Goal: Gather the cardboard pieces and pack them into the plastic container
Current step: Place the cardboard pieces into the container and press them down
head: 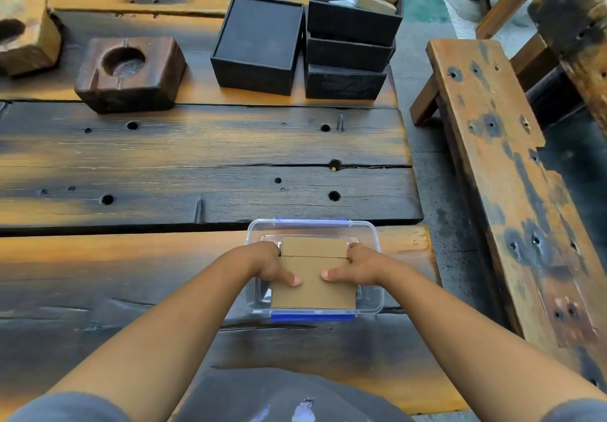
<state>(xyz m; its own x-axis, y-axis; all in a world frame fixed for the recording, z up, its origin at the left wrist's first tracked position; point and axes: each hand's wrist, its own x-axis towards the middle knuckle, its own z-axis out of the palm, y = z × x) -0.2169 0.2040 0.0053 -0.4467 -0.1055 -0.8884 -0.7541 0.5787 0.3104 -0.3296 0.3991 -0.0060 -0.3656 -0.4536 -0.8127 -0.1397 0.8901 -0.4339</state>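
A clear plastic container (369, 234) with blue clips on its near and far sides is seen standing on the wooden table (197, 145), close to the table's near right corner. A stack of brown cardboard pieces (312, 287) is held over and partly inside the container's open top, with the near end raised toward the near rim and the far end dipping lower. A seam is visible across the top of the stack, so that a smaller piece shows at the far end and a larger one at the near end.

The stack is gripped from both sides. The left hand (272, 265) is closed on the left edge, with the thumb laid flat on top of the cardboard and the fingers wrapped down the side. The right hand (358, 265) is closed on the right edge in the same way, its thumb pointing inward on the top face. The two thumb tips are near each other but apart.

Farther back on the table, a dark wooden block (131, 73) with a round hollow is placed at the left, and a paler one (26, 37) is partly cut off by the left edge. A shallow black box (259, 44) sits behind centre, and just beside it to the right three black boxes (351, 47) are stacked, the top one filled with small pale packages. A weathered wooden bench (512, 172) stands to the right of the table.
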